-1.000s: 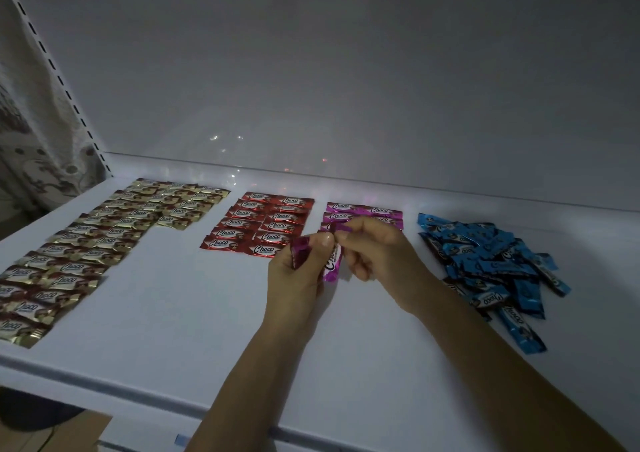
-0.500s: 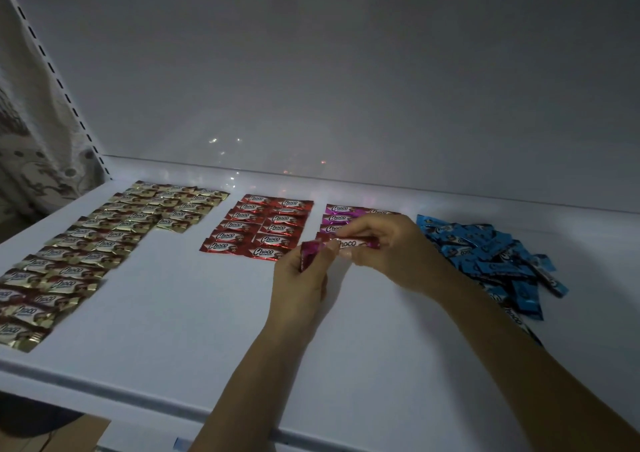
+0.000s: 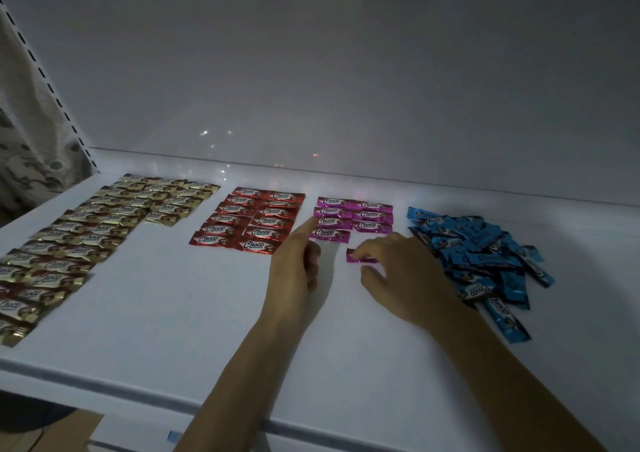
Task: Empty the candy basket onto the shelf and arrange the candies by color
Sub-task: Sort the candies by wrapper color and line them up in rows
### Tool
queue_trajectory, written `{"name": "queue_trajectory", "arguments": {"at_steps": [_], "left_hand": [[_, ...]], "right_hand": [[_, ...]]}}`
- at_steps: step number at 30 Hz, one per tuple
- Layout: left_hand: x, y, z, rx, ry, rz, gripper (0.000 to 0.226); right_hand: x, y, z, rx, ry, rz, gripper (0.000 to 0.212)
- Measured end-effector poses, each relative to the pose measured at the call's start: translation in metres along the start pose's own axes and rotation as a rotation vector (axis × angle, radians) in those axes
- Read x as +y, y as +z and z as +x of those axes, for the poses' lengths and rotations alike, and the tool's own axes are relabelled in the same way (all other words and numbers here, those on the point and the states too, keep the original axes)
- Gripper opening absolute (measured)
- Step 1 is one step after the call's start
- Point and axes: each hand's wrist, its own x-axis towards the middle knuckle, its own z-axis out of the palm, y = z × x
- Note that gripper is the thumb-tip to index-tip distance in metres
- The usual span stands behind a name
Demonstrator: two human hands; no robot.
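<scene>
A white shelf (image 3: 207,330) is seen from above in dim light, and the candies are laid out on it in four groups by color. At the left, gold candies (image 3: 86,240) are set in long rows that run from the back of the shelf toward its front edge. Beside them, nearer the middle, red candies (image 3: 256,219) are arranged in two neat columns. To the right of these, pink candies (image 3: 353,214) are lined up in two short columns. Blue candies (image 3: 478,254) are left in a loose, unsorted heap at the far right.

The left hand (image 3: 294,264) is held just in front of the pink group. Its index finger (image 3: 308,226) is stretched out to the left end of the nearest pink wrapper, the other fingers are loosely bent, and nothing is held in its grip.

The right hand (image 3: 408,275) is placed between the pink group and the blue heap, partly in front of the heap. One pink candy (image 3: 356,257) lies flat on the shelf just below the right pink column. The fingertips (image 3: 363,249) are rested on top of it. The thumb (image 3: 372,273) is spread away from it, so the grip is open rather than pinched.

A plain grey back panel (image 3: 346,71) is seen behind the shelf, a slotted upright (image 3: 45,74) at its left side, and a patterned cloth (image 3: 27,161) beyond that.
</scene>
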Motion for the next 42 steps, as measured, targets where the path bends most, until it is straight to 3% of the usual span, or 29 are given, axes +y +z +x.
{"name": "queue_trajectory", "arguments": {"at_steps": [4,11,14,22,24,27,28,32,35,38,42], "left_hand": [[0.002,0.004,-0.003,-0.032,-0.037,-0.027,0.033],[-0.009,-0.004,-0.001,-0.068,0.220,0.095,0.026],[-0.008,-0.004,-0.001,-0.054,0.230,0.083,0.016],[-0.008,-0.004,0.001,-0.057,0.151,0.056,0.027],[-0.008,-0.004,0.002,-0.053,0.092,0.005,0.029],[-0.008,-0.005,0.001,-0.114,0.153,0.061,0.024],[-0.008,-0.004,0.001,-0.139,0.184,0.077,0.025],[-0.008,-0.003,0.001,-0.126,0.169,0.008,0.008],[-0.012,-0.004,0.001,-0.133,0.213,0.059,0.010],[-0.021,0.002,-0.005,-0.242,0.337,0.355,0.012],[-0.023,-0.001,-0.005,-0.122,0.452,0.372,0.011]], "right_hand": [[0.003,-0.002,-0.001,-0.020,0.068,-0.017,0.035],[0.009,0.009,0.002,0.004,0.068,0.024,0.036],[0.014,0.016,0.004,0.014,0.055,0.027,0.035],[0.014,0.014,0.009,0.147,0.127,0.190,0.036],[0.008,0.011,0.009,0.176,0.189,0.309,0.031],[-0.003,-0.003,0.010,0.131,0.367,0.896,0.017],[-0.005,-0.008,0.010,0.073,0.404,0.975,0.017],[-0.008,-0.011,0.008,-0.049,0.424,1.068,0.012],[-0.007,-0.007,0.008,0.076,0.457,1.184,0.011],[-0.009,-0.005,0.009,0.206,0.475,1.173,0.004],[-0.023,0.000,0.007,0.146,0.388,1.131,0.026]]}}
